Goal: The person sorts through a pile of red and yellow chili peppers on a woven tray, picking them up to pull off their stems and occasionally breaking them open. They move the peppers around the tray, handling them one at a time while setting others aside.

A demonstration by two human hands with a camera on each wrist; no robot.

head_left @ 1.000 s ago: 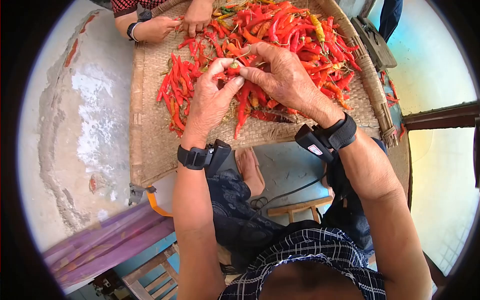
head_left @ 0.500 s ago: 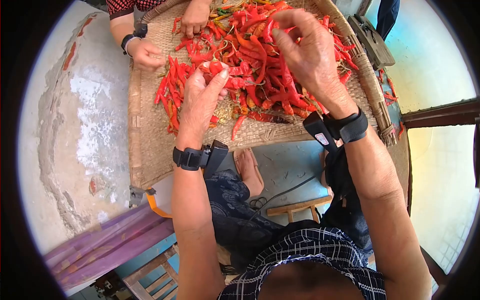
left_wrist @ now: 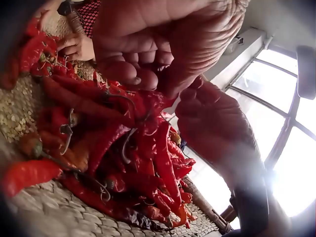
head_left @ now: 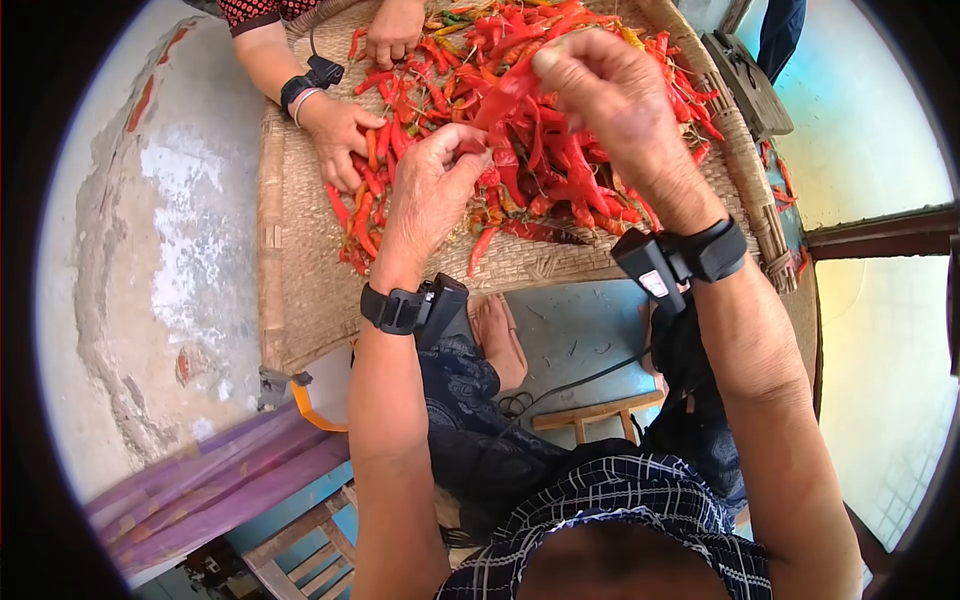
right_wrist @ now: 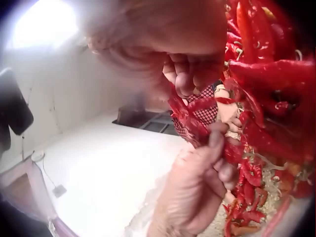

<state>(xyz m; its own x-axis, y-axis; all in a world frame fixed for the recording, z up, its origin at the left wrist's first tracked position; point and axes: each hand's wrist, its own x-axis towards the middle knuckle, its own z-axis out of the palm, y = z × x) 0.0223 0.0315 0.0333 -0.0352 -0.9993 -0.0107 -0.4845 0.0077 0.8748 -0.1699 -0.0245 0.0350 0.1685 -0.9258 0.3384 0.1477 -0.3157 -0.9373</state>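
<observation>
A red chili pepper (head_left: 508, 97) spans the space between my two hands over the heap. My right hand (head_left: 622, 105) pinches its upper end between thumb and fingers. At its lower end, the fingers and thumb of my left hand (head_left: 430, 195) are curled round it. In the right wrist view the wrinkled pepper (right_wrist: 185, 118) stretches from the right hand's fingers down to the left hand (right_wrist: 192, 180). Below both hands lies a heap of red chili peppers (head_left: 580, 175), some with dry curled stems.
The peppers lie on a woven tray (head_left: 310, 300) with a raised rim (head_left: 745, 190). Another person's hand (head_left: 345, 135) reaches into peppers at the left, and their other hand (head_left: 395, 30) rests at the far edge. Loose pale seeds (left_wrist: 17, 111) are scattered on the weave.
My right hand went from beside my left to the heap, and now holds a pepper's end above it. My left hand moved slightly right. The other person's hand reached forward into the left peppers.
</observation>
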